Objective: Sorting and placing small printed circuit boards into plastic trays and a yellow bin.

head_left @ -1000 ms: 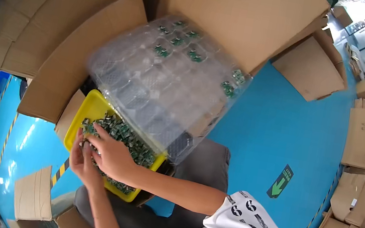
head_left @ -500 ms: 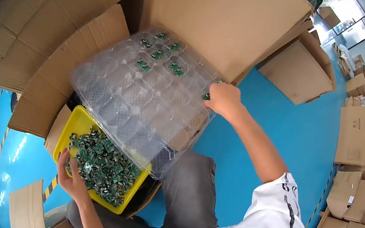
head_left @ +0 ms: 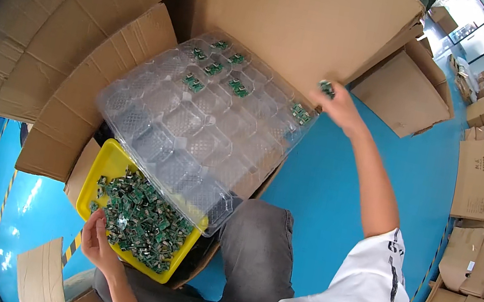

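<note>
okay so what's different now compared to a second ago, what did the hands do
The right hand left the yellow bin, where both hands were picking a second ago, and reached out past the far right edge of the clear blister tray; it now pinches a small green circuit board. The left hand stayed at the bin's near edge by the heap of boards. Tray, bin and cardboard boxes kept their places.

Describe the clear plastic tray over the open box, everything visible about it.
The clear plastic tray is a thin, glossy, see-through blister sheet moulded into rows of shallow square pockets. It lies tilted across the open cardboard box, its near corner overlapping the yellow bin. About eight far pockets hold small green circuit boards; the rest look empty. The right hand, pinching one board, hovers at its far right corner; contact cannot be told.
</note>
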A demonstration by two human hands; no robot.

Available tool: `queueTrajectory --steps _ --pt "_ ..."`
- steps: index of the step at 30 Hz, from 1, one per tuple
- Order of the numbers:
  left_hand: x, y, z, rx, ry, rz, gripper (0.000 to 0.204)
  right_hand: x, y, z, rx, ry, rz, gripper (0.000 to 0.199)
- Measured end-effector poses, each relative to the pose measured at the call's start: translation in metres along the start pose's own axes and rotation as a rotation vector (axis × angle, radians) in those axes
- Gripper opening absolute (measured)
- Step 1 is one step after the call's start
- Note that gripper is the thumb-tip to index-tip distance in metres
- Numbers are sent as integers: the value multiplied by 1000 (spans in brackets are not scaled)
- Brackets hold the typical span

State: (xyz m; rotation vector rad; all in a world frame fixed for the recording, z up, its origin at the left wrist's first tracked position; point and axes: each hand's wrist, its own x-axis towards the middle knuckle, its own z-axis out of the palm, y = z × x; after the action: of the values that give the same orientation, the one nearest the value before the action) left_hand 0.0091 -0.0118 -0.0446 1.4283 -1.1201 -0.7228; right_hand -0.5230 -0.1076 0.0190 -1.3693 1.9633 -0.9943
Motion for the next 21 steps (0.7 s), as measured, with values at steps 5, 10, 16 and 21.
queueTrajectory --steps 5,10,16,21 --pt "19 62 68 0 -139 198 20 10 11 34 -869 -88 -25 36" --pt "54 134 243 132 -591 681 20 6 32 42 -936 9 -91 33" --pt "104 77 380 934 -893 502 21 -3 37 62 -916 -42 -138 13" --pt "106 64 372 797 -809 589 13 -3 22 19 -299 -91 -26 15"
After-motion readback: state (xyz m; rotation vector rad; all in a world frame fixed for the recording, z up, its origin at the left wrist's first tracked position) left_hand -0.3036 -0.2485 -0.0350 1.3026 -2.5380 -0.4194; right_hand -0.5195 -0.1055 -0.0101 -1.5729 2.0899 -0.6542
